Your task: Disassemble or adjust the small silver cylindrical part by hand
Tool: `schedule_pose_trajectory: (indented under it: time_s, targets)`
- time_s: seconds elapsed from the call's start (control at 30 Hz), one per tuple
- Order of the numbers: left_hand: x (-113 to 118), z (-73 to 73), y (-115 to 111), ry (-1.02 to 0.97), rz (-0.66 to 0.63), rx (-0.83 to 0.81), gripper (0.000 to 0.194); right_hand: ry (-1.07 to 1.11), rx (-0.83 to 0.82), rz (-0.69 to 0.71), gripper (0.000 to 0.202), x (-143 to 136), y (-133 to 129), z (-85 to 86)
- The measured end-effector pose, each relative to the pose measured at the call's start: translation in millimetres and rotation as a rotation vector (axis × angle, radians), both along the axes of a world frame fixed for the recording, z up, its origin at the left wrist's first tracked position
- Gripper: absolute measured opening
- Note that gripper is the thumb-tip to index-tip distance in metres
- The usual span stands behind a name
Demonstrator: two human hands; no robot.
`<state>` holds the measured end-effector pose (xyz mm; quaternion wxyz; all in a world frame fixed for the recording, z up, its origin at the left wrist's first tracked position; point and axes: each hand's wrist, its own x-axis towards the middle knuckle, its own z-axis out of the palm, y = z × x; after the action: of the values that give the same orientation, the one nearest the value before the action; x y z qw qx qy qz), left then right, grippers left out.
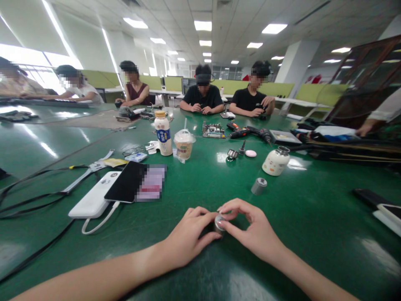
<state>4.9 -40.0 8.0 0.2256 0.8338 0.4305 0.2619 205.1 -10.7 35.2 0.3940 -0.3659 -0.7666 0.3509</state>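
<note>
A small grey metal cylinder stands on the green table, partly hidden by my fingers. My left hand is closed around its left side, thumb in front and fingers behind. From the right, my right hand pinches the top of the cylinder between thumb and index finger. Behind my right hand a similar grey cylinder stands alone. Farther right is a cream-coloured, open-necked bottle with small printed faces. A shiny metal cup-like part, a dark pointed piece and a pinkish-white oval lie farther back.
A white power bank is cabled to a phone on the left. Beyond them stand a yellow-capped drink bottle and a lidded plastic cup. A circuit board and power drills lie farther off. Several people sit across the table.
</note>
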Motion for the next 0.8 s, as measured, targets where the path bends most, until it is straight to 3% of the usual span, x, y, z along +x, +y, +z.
schedule_pose_trajectory:
  time_s: [0.6, 0.8]
  targets:
    - [-0.4, -1.9, 1.2, 0.008, 0.0, 0.014, 0.031, 0.111, 0.027, 0.115, 0.015, -3.0, -1.9, -3.2]
    - [-0.5, -0.6, 0.4, 0.022, 0.01, 0.002, 0.029, 0.266, 0.017, 0.05, 0.01, -3.5, 1.5, -6.8]
